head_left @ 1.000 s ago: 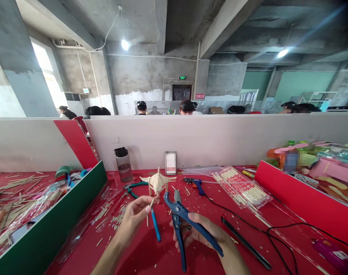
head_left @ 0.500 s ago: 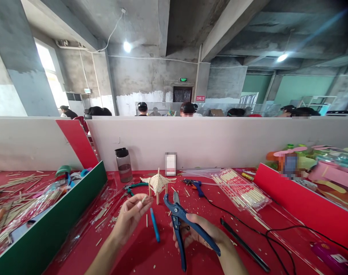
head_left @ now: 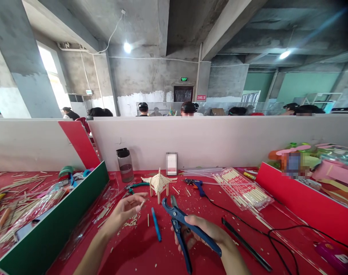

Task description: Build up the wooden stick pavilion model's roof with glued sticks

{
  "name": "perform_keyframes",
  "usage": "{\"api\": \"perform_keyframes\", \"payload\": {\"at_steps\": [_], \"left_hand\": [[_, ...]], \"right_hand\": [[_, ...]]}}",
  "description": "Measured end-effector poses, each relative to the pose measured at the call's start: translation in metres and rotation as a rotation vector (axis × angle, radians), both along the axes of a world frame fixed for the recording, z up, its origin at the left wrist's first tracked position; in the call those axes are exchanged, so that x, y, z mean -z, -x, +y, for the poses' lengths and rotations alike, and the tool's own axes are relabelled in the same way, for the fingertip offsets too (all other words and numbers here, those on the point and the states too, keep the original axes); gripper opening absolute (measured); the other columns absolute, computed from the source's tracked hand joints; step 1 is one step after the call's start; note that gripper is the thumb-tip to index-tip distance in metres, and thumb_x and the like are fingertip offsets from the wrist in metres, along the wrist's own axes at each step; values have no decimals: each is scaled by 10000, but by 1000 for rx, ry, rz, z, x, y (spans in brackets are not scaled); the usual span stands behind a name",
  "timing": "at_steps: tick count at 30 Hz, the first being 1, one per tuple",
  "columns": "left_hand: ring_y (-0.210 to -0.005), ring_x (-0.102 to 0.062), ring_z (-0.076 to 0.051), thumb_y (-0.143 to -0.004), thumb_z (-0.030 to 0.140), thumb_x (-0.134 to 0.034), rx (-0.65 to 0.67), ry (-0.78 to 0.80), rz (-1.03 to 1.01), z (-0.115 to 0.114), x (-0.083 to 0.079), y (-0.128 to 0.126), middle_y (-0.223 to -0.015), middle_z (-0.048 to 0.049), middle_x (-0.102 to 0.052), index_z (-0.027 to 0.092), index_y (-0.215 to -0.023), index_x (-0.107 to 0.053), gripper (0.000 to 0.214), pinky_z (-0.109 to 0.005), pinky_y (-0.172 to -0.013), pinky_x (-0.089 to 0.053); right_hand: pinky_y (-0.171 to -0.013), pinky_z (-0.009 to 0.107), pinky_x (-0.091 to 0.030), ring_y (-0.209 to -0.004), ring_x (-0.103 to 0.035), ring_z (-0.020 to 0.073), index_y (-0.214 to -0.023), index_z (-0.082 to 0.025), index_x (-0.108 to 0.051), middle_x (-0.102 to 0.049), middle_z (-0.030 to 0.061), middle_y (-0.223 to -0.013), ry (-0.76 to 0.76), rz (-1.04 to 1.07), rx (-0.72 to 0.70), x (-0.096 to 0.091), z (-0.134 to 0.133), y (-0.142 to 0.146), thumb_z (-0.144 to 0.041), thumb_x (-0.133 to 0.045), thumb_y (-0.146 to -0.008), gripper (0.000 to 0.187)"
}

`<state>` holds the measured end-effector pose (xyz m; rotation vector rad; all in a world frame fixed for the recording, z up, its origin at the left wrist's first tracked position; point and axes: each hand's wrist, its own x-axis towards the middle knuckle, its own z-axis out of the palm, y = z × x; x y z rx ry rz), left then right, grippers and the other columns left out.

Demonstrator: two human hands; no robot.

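My right hand (head_left: pixel 201 233) is wrapped round the handles of a blue pipe cutter (head_left: pixel 178 219), whose jaws are spread apart. Between the fingertips of my left hand (head_left: pixel 128 210) is a short piece of wooden stick (head_left: pixel 142 204). Just beyond both hands stands a small pavilion model (head_left: pixel 159 182) built of sticks, with a pointed roof and legs. A blue pen (head_left: pixel 156 225) lies on the red table between my hands, beside a loose short stick (head_left: pixel 148 220). Small stick offcuts (head_left: pixel 131 221) are scattered below my left hand.
A glue gun (head_left: pixel 195 186) with a black cord and bagged sticks (head_left: pixel 242 187) lie to the right, near a long black tool (head_left: pixel 245 244). Teal-handled pliers (head_left: pixel 138 186) and a water bottle (head_left: pixel 124 165) are at the left. Green (head_left: pixel 56 221) and red (head_left: pixel 305 191) boards border the space.
My left hand has moved left and slightly down, still pinching the stick piece. The pipe cutter in my right hand has shifted slightly, its jaws still apart.
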<state>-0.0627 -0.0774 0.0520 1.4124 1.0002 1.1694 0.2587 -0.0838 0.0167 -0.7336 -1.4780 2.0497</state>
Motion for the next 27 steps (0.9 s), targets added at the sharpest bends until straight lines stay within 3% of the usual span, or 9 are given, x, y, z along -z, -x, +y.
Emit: {"api": "perform_keyframes", "payload": {"at_steps": [2,5,7,10,14,22,25,27], "left_hand": [[-1251,-614,-360,-781,455,-798,170,14,-17,-7,1,-13,-1448,-127,-587,208,-919,-775,285,-449,-1069,-455],[-1355,-514,-397,-768,461,-804,324,30,53,-13,1,-24,-1478,-151,-555,200,-919,-782,302,-455,-1051,-452],[-1343,-518,-396,-753,476,-810,355,38,69,-14,2,-28,-1377,-169,-632,193,-913,-784,326,-449,-1033,-455],[-1093,-665,-338,-757,485,-806,364,56,46,-13,2,-31,-1108,-152,-739,178,-920,-778,349,-413,-954,-489],[-830,-682,-241,-783,438,-799,320,96,32,-12,2,-34,-884,-96,-746,167,-929,-773,309,-335,-816,-509],[-782,-656,-176,-728,410,-855,129,82,-165,1,11,-9,-848,-64,-721,166,-936,-786,328,-239,-740,-516],[-845,-673,-193,-689,424,-877,-18,64,-269,8,8,11,-923,-72,-734,171,-920,-788,354,-266,-816,-540],[-859,-678,-208,-692,450,-867,-140,45,-234,12,4,24,-947,-74,-743,176,-935,-777,378,-277,-804,-542]], "right_hand": [[-732,352,-561,-856,-727,269,-1075,-93,-720,-756,151,-916,-4,-7,-27,-2,-2,2,-662,-586,-831,633],[-714,323,-548,-839,-725,250,-1080,-107,-730,-764,144,-949,-5,-27,-51,-6,-4,4,-651,-601,-825,615],[-697,318,-545,-821,-727,245,-1087,-118,-730,-765,144,-994,-3,-41,-36,-9,-5,5,-647,-625,-809,607],[-713,340,-549,-808,-729,246,-1090,-134,-729,-770,133,-993,4,-62,-33,-9,-5,5,-657,-635,-797,608],[-730,353,-550,-787,-728,243,-1076,-130,-725,-770,114,-895,-1,-75,-53,-7,-4,5,-658,-609,-820,598],[-660,303,-540,-689,-713,207,-973,-109,-706,-739,94,-815,51,-83,-40,5,2,7,-655,-671,-772,583],[-647,284,-533,-667,-707,188,-969,-110,-696,-735,91,-822,70,-107,-46,6,4,7,-665,-674,-765,592],[-618,267,-523,-665,-706,184,-974,-111,-692,-733,94,-840,69,-121,-51,5,4,6,-675,-675,-761,604]]}}
